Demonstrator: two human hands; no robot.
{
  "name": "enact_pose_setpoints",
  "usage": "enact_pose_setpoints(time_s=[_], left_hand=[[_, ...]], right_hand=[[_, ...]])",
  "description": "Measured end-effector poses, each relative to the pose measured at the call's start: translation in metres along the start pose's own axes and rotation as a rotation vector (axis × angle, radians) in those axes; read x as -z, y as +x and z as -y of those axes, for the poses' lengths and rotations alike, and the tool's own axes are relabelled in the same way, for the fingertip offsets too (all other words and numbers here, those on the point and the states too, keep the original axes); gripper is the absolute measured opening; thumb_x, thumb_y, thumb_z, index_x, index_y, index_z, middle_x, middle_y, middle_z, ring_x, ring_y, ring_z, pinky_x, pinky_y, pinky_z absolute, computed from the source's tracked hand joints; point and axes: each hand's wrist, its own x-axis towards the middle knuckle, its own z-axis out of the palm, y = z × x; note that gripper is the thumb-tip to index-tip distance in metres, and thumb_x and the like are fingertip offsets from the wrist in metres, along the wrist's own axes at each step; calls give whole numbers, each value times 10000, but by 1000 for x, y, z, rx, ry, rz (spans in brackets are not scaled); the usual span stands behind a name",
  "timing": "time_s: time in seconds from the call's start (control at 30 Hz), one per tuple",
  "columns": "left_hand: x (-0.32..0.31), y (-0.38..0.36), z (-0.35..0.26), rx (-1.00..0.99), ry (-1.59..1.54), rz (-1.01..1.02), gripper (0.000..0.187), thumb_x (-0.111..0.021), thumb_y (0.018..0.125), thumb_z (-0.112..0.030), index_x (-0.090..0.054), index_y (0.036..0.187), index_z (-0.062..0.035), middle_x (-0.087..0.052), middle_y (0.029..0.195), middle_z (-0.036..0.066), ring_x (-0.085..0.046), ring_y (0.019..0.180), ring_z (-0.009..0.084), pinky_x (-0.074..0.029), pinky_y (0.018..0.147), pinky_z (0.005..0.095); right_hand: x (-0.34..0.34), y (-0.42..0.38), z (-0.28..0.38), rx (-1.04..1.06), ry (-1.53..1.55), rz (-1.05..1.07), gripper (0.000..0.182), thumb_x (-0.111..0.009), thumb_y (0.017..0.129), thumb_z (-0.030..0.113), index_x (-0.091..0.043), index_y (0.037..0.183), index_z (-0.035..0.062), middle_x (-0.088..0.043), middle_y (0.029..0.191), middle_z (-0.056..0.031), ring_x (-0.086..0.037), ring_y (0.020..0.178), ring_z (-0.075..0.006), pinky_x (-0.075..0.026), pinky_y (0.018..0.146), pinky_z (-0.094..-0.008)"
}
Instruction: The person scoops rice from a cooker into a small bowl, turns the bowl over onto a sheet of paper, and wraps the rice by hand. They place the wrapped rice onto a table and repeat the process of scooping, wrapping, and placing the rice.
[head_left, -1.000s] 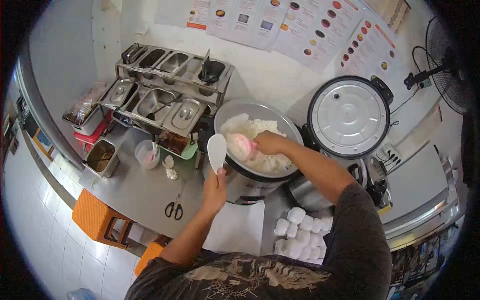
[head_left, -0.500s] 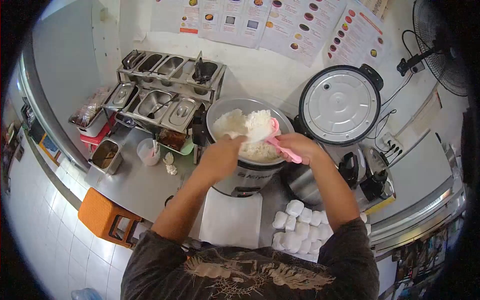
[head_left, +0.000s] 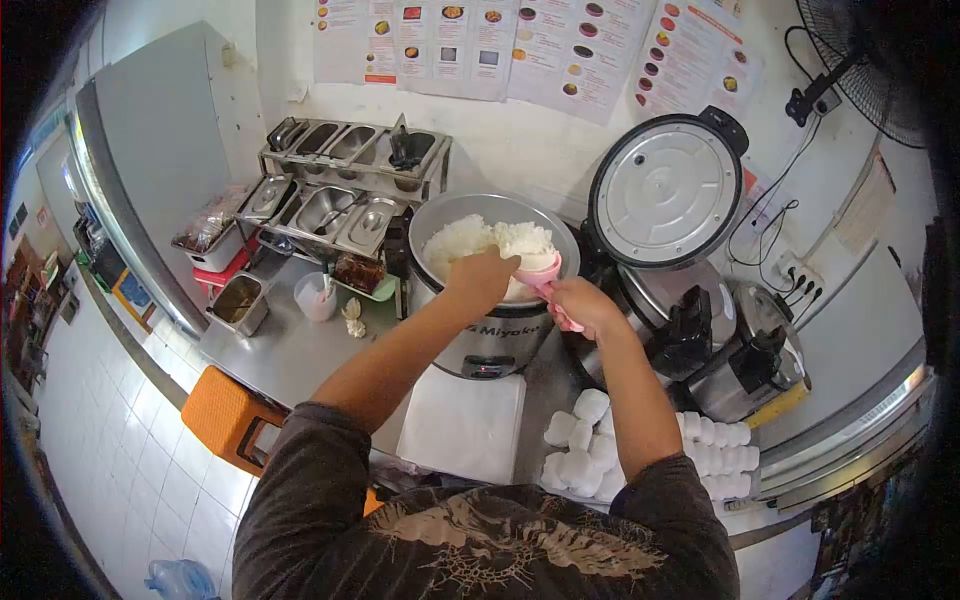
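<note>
My right hand (head_left: 588, 305) is closed round the handle of a pink rice scoop (head_left: 541, 277), whose bowl sits at the right inside edge of a large rice cooker (head_left: 497, 345). White cooked rice (head_left: 455, 243) fills the cooker, with a heap of it at the scoop. My left hand (head_left: 484, 276) is over the cooker's front rim, fingers curled together by the rice and close to the scoop's bowl. What its fingers hold, if anything, is hidden. Below the cooker lies a stack of white paper sheets (head_left: 462, 425).
Rounded white packets (head_left: 590, 460) cluster at the right front. The cooker's round lid (head_left: 668, 190) stands raised behind more metal pots (head_left: 745, 350). Left are a rack of steel food pans (head_left: 325, 208), a plastic cup (head_left: 316, 297), a steel container (head_left: 238, 303) and an orange stool (head_left: 228, 412).
The scoop has tilted and dropped lower toward the cooker's right side. My left hand has moved closer to the scoop's bowl. The whole view has shifted slightly.
</note>
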Motion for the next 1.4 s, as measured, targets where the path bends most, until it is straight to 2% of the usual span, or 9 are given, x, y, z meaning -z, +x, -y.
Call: enact_pose_setpoints(time_s=[0.27,0.37,0.5,0.6,0.9,1.0,1.17,1.3,1.4], left_hand=[[40,-16,-3,48,-77,-156,391,-483,931,-112,-605,1302,-127,-637,1071,206,-674,930,390,-541,799,488],[-5,0,11,-22,-51,-84,391,-489,930,-107,-600,1305,-114,-637,1085,208,-673,933,392,-541,809,488],[3,4,-1,-129,-1,19,307,-515,927,-121,-646,1201,-79,-665,1016,213,-679,949,396,-543,815,482],[23,8,3,-197,85,204,380,-497,923,-82,-623,1282,-90,-664,1029,230,-676,966,395,-544,831,474],[1,36,22,-56,104,32,260,-531,935,-158,-694,1128,-98,-699,1016,201,-702,957,380,-572,802,490],[1,47,52,33,146,90,267,-541,916,-140,-693,1130,-93,-696,1059,212,-691,973,406,-564,809,504],[-4,9,17,-41,-72,6,303,-515,893,-91,-665,1153,-51,-687,1087,231,-668,1012,423,-541,841,512],[9,12,33,-115,-104,7,412,-480,897,-75,-603,1288,-32,-686,1090,259,-659,1031,445,-523,906,512],[12,19,34,180,-36,-35,406,-477,919,-116,-589,1303,-47,-691,1090,235,-649,1055,418,-518,908,514]], right_hand=[[20,2,-5,-22,96,42,184,-608,992,181,-621,924,10,-522,699,-17,-465,496,-89,-355,394,-250],[19,4,-14,8,133,144,142,-573,996,143,-644,991,21,-519,709,-12,-460,499,-92,-359,402,-254],[9,4,-15,31,27,48,151,-550,1004,142,-656,1040,39,-509,705,-3,-457,503,-89,-365,415,-254],[6,6,-14,50,-55,70,166,-555,1011,173,-649,1011,36,-510,699,-4,-467,506,-94,-370,419,-256],[-7,8,-8,78,-194,36,206,-563,1012,214,-625,942,30,-511,683,-12,-462,484,-104,-365,413,-261],[-9,3,-11,48,-82,27,219,-566,1014,228,-627,938,31,-514,691,-14,-453,481,-104,-363,412,-263],[-5,11,-15,60,-33,16,219,-573,1013,228,-627,930,33,-522,706,-17,-452,482,-105,-362,409,-272],[-2,18,-25,101,-59,0,196,-547,1014,194,-626,948,26,-529,709,-21,-476,483,-115,-374,408,-282],[-3,-1,-21,129,-45,-29,184,-505,1010,141,-631,980,10,-540,715,-26,-489,486,-122,-385,414,-288]])
